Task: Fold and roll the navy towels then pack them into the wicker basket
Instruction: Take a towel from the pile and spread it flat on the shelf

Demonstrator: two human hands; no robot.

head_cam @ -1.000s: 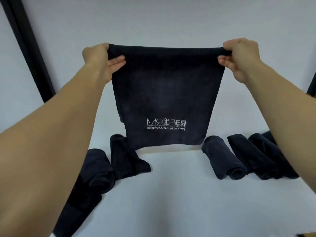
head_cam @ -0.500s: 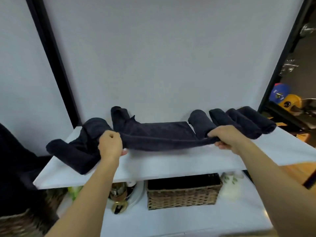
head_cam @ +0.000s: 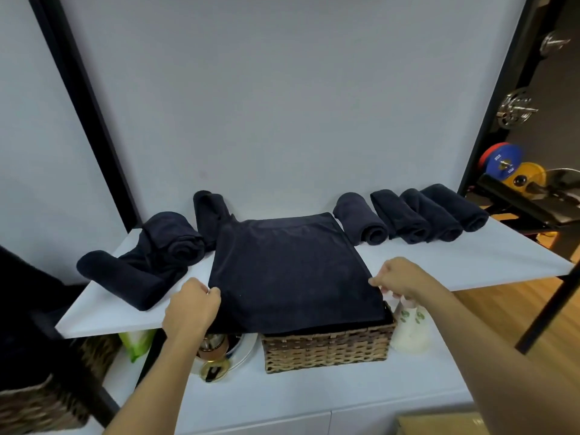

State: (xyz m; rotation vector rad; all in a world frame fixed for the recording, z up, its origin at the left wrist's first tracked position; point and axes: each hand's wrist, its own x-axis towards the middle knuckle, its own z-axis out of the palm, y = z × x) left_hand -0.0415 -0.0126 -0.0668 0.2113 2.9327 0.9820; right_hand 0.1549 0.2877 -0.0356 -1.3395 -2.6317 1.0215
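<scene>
The navy towel (head_cam: 292, 271) lies spread flat on the white shelf (head_cam: 470, 262), its front edge hanging over the wicker basket (head_cam: 326, 351) below; the left hand (head_cam: 191, 309) pinches its near left corner with curled fingers; the right hand (head_cam: 398, 277) pinches the right edge.

We spread the towel (head_cam: 292, 271) flat on the shelf (head_cam: 470, 262); left hand (head_cam: 191, 309) pinches its 7 o'clock corner, right hand (head_cam: 398, 277) its 5 o'clock.

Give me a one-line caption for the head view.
Left hand and right hand pinch a flat navy towel on the white shelf, rolled towels alongside, wicker basket below.
</scene>
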